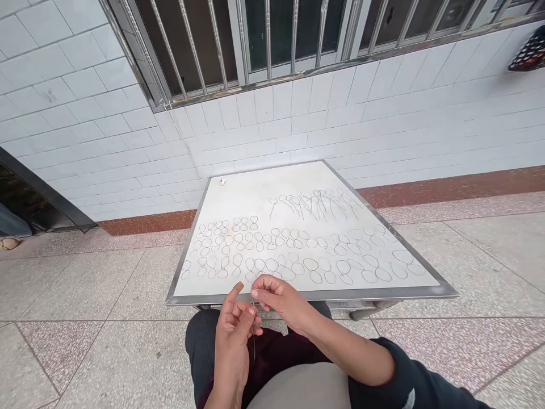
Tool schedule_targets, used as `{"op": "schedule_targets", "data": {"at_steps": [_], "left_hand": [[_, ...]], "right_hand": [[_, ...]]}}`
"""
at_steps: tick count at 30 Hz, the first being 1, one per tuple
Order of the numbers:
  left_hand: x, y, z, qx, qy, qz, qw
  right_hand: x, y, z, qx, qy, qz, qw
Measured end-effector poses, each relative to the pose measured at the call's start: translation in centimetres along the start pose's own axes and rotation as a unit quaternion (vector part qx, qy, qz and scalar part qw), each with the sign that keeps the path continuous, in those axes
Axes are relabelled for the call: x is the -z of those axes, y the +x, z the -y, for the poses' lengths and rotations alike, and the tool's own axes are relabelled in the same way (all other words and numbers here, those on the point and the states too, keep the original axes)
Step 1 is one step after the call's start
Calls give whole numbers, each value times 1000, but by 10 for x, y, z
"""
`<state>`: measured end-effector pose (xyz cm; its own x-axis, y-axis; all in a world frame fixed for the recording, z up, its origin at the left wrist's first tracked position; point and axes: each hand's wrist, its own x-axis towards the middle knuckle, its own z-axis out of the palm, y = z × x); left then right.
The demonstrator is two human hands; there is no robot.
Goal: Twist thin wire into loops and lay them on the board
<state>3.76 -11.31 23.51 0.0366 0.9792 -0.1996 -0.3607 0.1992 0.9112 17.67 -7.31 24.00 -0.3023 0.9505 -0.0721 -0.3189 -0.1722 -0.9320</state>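
Observation:
Close together at the table's front edge, my two hands pinch a thin wire. My left hand [238,324] has thumb and a finger pressed together on it, while the index finger, with a tan wrap on its tip, points up. The wire [254,347] hangs below the left fingers. Just right of it, my right hand [276,295] pinches the wire between thumb and index finger. On the white table [247,196] lie rows of thin wire loops [313,264], many shaped like figure eights. Farther back is a cluster of loops with long tails [317,204].
A small white and red object [222,182] lies at the table's back left corner. Behind the table stands a white tiled wall [272,125] with a barred window [293,40]. A dark patterned thing [530,51] hangs at the far right. Part of a person's foot [9,243] shows at far left.

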Motion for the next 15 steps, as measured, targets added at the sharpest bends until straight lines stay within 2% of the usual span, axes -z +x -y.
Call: {"op": "schedule_targets", "data": {"at_steps": [3, 7, 11, 15], "left_hand": [[1, 1, 6, 17, -2, 8, 1000], [-2, 3, 7, -4, -34, -20, 999], [-10, 4, -1, -53, -78, -86, 992], [-15, 5, -2, -74, -103, -127, 984]], "right_hand": [[4, 5, 5, 28, 5, -35, 999], [7, 6, 3, 23, -6, -7, 1000], [2, -2, -17, 18, -57, 25, 998], [-7, -10, -39, 22, -127, 27, 991]]}}
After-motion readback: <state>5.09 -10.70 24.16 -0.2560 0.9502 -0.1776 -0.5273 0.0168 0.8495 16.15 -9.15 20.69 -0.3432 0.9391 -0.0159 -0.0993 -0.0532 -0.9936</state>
